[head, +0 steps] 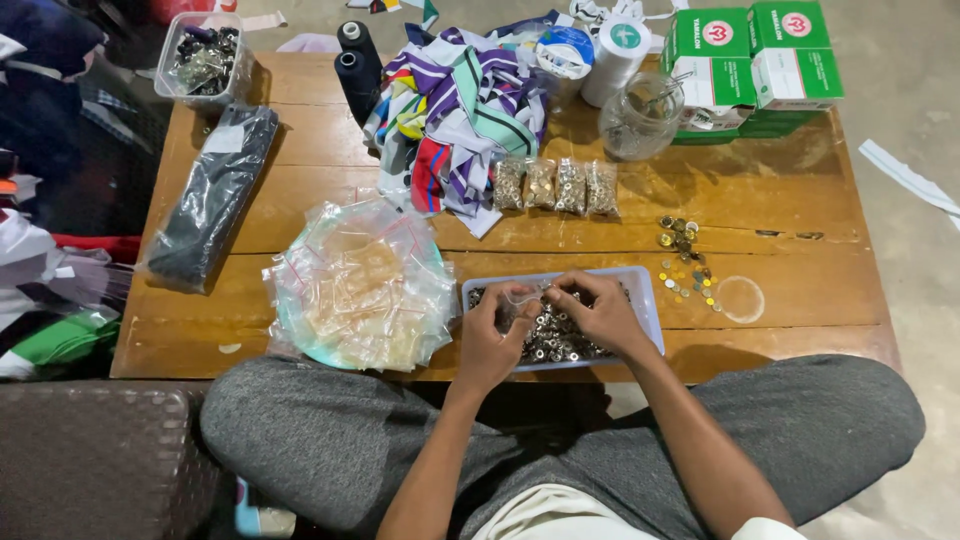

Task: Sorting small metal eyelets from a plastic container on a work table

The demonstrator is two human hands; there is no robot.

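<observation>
A small clear zip bag (520,297) is pinched between the fingertips of the left hand (490,335) and the right hand (598,312), both curled narrow around it. It's held right over a shallow plastic tray (648,300) full of small metal eyelets (552,338) at the near table edge. A pile of empty zip bags (362,285) is seen just left, loose eyelets (685,265) scattered right, four filled packets (556,186) lined up behind.

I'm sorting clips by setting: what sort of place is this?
Probably a home sewing or garment workshop: a low wooden table holds thread cones, striped fabric pieces and a tray of metal eyelets.
</observation>
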